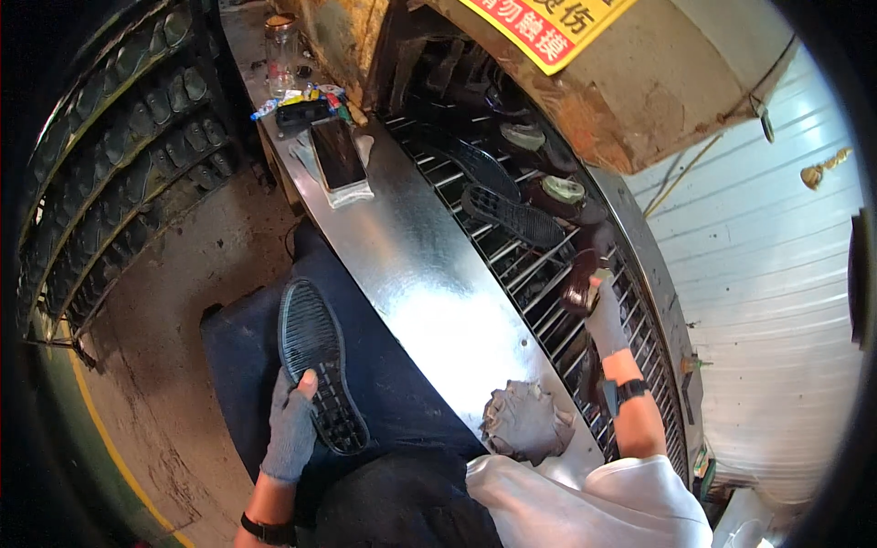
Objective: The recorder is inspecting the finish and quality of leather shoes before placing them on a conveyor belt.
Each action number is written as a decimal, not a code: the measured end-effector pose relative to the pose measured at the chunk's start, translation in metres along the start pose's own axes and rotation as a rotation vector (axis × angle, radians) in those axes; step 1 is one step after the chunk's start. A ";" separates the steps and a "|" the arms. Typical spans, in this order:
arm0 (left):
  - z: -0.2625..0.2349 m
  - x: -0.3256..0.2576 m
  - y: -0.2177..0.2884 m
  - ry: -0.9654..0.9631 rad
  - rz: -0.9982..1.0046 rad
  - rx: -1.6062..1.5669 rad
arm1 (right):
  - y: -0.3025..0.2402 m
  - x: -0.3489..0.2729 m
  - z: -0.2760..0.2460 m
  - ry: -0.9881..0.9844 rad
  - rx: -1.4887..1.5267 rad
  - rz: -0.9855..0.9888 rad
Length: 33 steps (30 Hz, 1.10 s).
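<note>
My left hand (290,427), in a grey glove with a bare thumb tip, is closed on a black shoe sole (311,333). The ridged tread faces up, over the dark cloth on my lap. On the right, my gloved right hand (607,321) grips a glossy dark brown shoe upper (579,283) at its near end, above a rack of metal rods (557,352). Some of its fingers are hidden behind the shoe. Farther along the rods lie a black sole (513,216) and a brown shoe (559,192) with a pale greenish top.
A steel ledge (411,274) runs between me and the rods, carrying a crumpled grey cloth (528,422) and a phone (338,153). Behind them stands a glass jar (281,59). A metal hood (658,100) overhangs the far rods. At left, a shelf rack (119,155) holds many soles.
</note>
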<state>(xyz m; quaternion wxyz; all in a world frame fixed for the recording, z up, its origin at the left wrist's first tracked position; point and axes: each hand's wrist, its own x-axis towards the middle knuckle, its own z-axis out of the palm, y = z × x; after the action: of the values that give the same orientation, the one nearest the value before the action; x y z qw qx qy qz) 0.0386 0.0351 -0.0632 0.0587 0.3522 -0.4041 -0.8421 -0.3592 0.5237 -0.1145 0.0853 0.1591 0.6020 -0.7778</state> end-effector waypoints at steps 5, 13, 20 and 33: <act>-0.002 0.010 -0.004 0.157 0.325 0.618 | 0.017 -0.139 0.081 -0.525 -0.099 0.212; 0.019 -0.009 0.054 -0.091 0.546 0.134 | 0.073 -0.293 0.255 -1.304 -0.469 0.052; 0.010 -0.010 0.056 -0.460 0.402 -0.235 | 0.063 -0.333 0.291 -1.081 -0.196 0.775; -0.009 0.043 0.074 -0.188 0.313 -0.003 | 0.031 -0.305 0.282 -0.904 -0.125 0.606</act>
<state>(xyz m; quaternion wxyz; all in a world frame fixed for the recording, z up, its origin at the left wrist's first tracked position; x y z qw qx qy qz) -0.0019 -0.0365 -0.0369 0.1515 0.2047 -0.4563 -0.8526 -0.1046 0.2259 0.0275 0.5650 -0.0299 0.4777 -0.6721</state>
